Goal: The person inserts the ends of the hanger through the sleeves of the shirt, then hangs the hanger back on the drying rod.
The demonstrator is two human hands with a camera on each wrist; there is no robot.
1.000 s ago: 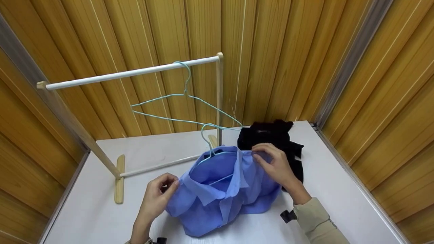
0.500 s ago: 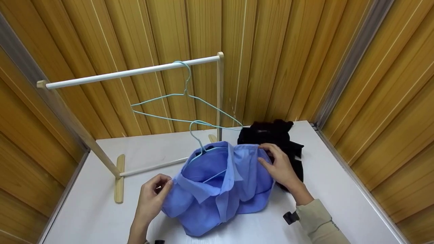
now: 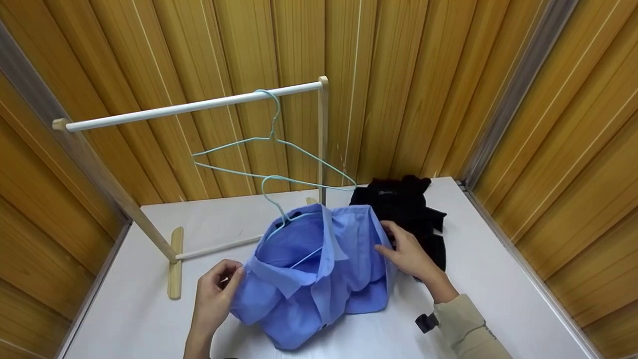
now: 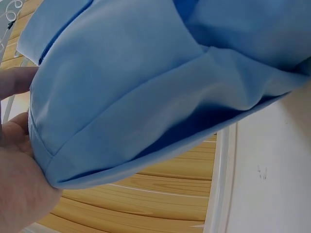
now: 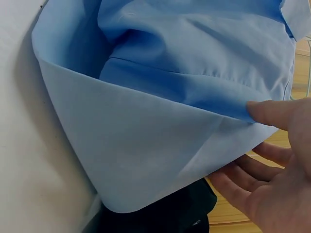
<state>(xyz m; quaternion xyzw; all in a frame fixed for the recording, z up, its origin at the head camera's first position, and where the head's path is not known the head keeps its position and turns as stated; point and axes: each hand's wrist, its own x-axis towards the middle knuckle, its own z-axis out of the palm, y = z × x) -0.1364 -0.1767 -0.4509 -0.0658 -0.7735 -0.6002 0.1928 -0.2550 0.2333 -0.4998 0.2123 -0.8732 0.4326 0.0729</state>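
Note:
A blue collared shirt (image 3: pixel 286 309) stands bunched on the white table, its collar opening facing up. Inside it sits a light-teal wire hanger (image 3: pixel 263 188), whose hook sticks out above the collar; its lower bar shows through the neck. My left hand (image 3: pixel 213 299) pinches the shirt at its left shoulder between thumb and fingers. At the right side, my right hand (image 3: pixel 411 254) holds the shirt's edge. In the right wrist view the thumb (image 5: pixel 272 112) lies on the front of the cloth and the other fingers are behind it. The hanger's ends are hidden by cloth.
A rack with a white bar (image 3: pixel 194 107) and wooden posts stands at the back left. Another teal hanger (image 3: pixel 275 119) hangs from the bar. A black garment (image 3: pixel 398 199) lies behind my right hand on the white table (image 3: pixel 498 279). Wood-panelled walls (image 3: pixel 408 99) surround it.
The shirt and its hanger have shifted left with my left hand. My right hand has slid from the shoulder's top down along the shirt's right side.

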